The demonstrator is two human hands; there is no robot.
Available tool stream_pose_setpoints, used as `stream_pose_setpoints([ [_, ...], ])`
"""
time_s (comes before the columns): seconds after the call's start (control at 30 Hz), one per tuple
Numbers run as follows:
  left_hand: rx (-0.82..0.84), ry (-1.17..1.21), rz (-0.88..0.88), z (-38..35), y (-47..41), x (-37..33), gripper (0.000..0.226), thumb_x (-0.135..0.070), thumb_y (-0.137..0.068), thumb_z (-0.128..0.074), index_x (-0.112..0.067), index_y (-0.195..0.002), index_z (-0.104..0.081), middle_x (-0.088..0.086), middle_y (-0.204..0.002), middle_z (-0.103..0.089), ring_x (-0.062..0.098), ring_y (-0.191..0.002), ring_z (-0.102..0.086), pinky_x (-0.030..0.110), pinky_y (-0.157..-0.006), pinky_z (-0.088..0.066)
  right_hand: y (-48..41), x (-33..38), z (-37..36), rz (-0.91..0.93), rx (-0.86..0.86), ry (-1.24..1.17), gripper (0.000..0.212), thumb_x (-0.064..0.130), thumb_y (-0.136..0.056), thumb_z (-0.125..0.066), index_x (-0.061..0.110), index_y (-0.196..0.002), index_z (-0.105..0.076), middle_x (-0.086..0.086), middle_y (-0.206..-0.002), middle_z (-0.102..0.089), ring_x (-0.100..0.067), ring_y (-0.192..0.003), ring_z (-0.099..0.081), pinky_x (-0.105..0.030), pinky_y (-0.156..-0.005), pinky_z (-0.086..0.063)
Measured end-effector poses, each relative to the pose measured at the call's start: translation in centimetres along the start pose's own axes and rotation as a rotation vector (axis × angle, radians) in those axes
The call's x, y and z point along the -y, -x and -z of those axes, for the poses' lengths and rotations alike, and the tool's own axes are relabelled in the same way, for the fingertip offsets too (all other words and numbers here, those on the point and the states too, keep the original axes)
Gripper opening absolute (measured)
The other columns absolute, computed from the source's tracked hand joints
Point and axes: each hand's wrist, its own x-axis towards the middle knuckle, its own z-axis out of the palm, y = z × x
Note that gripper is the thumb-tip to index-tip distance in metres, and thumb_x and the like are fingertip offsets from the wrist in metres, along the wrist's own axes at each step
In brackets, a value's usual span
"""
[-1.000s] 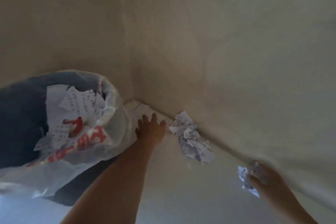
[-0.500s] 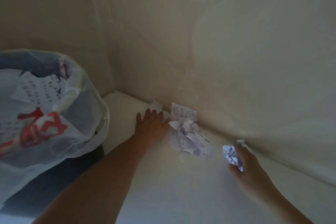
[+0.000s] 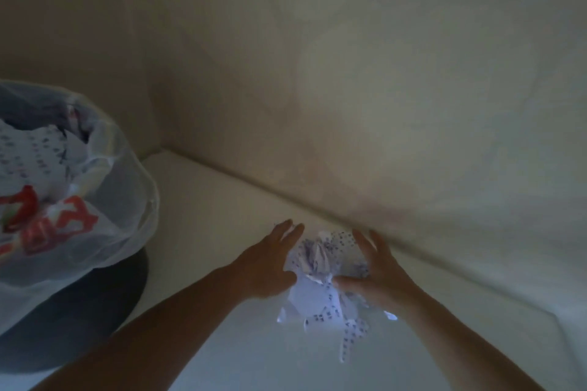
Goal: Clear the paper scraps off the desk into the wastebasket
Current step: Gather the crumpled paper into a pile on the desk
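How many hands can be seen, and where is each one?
2. The left hand presses the left side of the scraps on the desk; the right hand presses the right side, by the wall.

looks like a home or small office corner | plain white counter shoved against bare cream walls | bag-lined wastebasket stuffed with printed paper right beside it

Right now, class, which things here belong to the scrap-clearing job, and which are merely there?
Job: paper scraps; wastebasket with plastic liner; desk; left hand; right hand.

Merely there: wall.
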Motion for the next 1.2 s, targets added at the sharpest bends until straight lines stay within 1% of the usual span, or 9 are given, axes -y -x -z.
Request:
stream_pose_setpoints([
  [0.1, 0.198, -0.254, -0.077, -1.3, 0.7, 0.3, 0.104, -0.041, -0.081, -0.06, -0.032, -0.152, 0.016, -0.002, -0.164, 0.018, 0.017, -0.15, 0.007, 0.042, -0.118, 0.001, -1.4, 1.2, -1.6, 0.043, 0.129, 0.102, 0.112, 0.057, -0.067, -0.077, 0.04, -0.153, -0.008, 0.004, -0.164, 0.01, -0.02, -0.151, -0.004, -0.046, -0.119, -0.023],
  [0.23, 0.135, -0.465, -0.165, -3.9, 3.7, 0.8, 0.103, -0.063, -0.084, -0.049, -0.021, -0.153, 0.015, 0.002, -0.165, 0.013, 0.018, -0.15, 0.012, 0.046, -0.115, 0.013, 0.7, 1.0, -4.3, 0.128, 0.123, 0.142, 0.103, 0.054, -0.072, -0.072, 0.036, -0.154, -0.012, 0.003, -0.164, -0.005, -0.017, -0.15, -0.011, -0.04, -0.118, -0.025],
  [0.53, 0.07, -0.431, -0.172, -6.5, 10.4, -2.0, 0.109, -0.065, -0.081, -0.054, -0.015, -0.153, 0.01, 0.01, -0.165, -0.002, 0.021, -0.15, -0.003, 0.05, -0.116, 0.007, 8.0, 1.6, -5.1, 0.169, 0.162, 0.141, 0.107, 0.055, -0.066, -0.071, 0.036, -0.152, -0.011, 0.006, -0.161, -0.018, -0.014, -0.145, -0.025, -0.038, -0.114, -0.032],
  [0.8, 0.108, -0.427, -0.122, -4.1, 12.2, -1.9, 0.113, -0.058, -0.081, -0.061, -0.025, -0.15, 0.021, 0.011, -0.165, 0.012, 0.029, -0.15, -0.004, 0.052, -0.117, 0.001, 13.3, 0.5, -4.5, -0.089, -0.129, -0.031, 0.091, 0.036, -0.083, -0.07, 0.026, -0.154, -0.015, -0.005, -0.157, -0.027, -0.019, -0.139, -0.036, -0.022, -0.099, -0.03],
  [0.87, 0.146, -0.491, -0.127, -4.9, 12.3, -2.3, 0.108, -0.058, -0.084, -0.058, -0.023, -0.151, 0.019, 0.012, -0.165, 0.009, 0.029, -0.15, -0.002, 0.055, -0.116, 0.001, 13.9, 1.0, -5.7, -0.122, -0.115, -0.064, 0.084, 0.031, -0.082, -0.071, 0.024, -0.152, -0.024, -0.009, -0.15, -0.038, -0.021, -0.13, -0.047, -0.023, -0.1, -0.038],
  [1.0, 0.076, -0.523, -0.144, -6.0, 12.4, -2.9, 0.112, -0.058, -0.081, -0.062, -0.019, -0.153, 0.015, 0.012, -0.165, 0.0, 0.028, -0.15, -0.009, 0.059, -0.115, 0.001, 13.9, 2.3, -6.5, -0.098, -0.189, -0.144, 0.074, 0.011, -0.077, -0.074, 0.015, -0.143, -0.042, -0.015, -0.137, -0.05, 0.008, -0.089, -0.059, 0.007, -0.07, -0.033],
  [1.03, 0.074, -0.525, -0.137, -5.8, 12.7, -3.0, 0.114, -0.058, -0.08, -0.063, -0.019, -0.152, 0.016, 0.012, -0.165, 0.0, 0.028, -0.149, -0.01, 0.059, -0.115, 0.001, 14.1, 2.5, -6.2, -0.105, -0.205, -0.144, 0.076, 0.011, -0.076, -0.074, 0.012, -0.144, -0.041, -0.016, -0.14, -0.048, 0.008, -0.096, -0.06, 0.005, -0.075, -0.033],
  [1.1, 0.067, -0.45, -0.1, -4.4, 13.7, -3.1, 0.117, -0.058, -0.078, -0.065, -0.019, -0.153, 0.015, 0.011, -0.165, -0.002, 0.028, -0.149, -0.015, 0.056, -0.116, -0.003, 15.1, 3.1, -5.4, -0.157, -0.216, -0.121, 0.085, 0.019, -0.077, -0.073, 0.017, -0.151, -0.029, -0.012, -0.15, -0.037, -0.012, -0.127, -0.049, -0.013, -0.093, -0.033],
  [1.2, 0.021, -0.142, -0.014, -1.1, 15.9, -3.6, 0.112, -0.053, -0.076, -0.07, -0.021, -0.155, 0.002, 0.009, -0.162, -0.019, 0.027, -0.141, -0.034, 0.043, -0.115, -0.022, 17.0, 4.9, -4.2, -0.193, -0.243, -0.178, 0.09, 0.024, -0.078, -0.074, 0.023, -0.152, -0.025, -0.009, -0.154, -0.032, -0.025, -0.136, -0.04, -0.032, -0.108, -0.035],
])
